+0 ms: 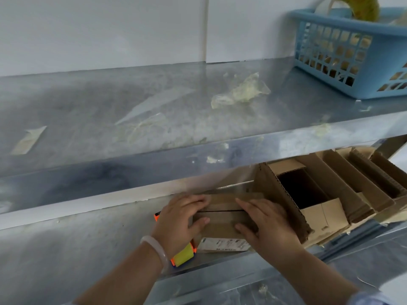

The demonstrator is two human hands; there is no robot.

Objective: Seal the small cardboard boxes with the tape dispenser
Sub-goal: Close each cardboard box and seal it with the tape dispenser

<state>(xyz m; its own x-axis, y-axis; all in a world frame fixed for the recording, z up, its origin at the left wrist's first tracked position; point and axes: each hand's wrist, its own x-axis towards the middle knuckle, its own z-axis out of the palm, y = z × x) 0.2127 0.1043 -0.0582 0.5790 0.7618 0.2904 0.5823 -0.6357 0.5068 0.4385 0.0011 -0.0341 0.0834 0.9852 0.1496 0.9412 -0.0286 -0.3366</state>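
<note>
A small cardboard box sits on the lower metal shelf, its two top flaps folded flat with a seam between them. My left hand presses on the box's left side with straight fingers. My right hand lies flat on its right side. A white label shows on the box's front face. The tape dispenser, orange with a yellow-green roll, lies under my left wrist, mostly hidden.
An open cardboard box and several more behind it stand to the right on the same shelf. The upper shelf carries crumpled tape scraps and a blue plastic basket at the far right.
</note>
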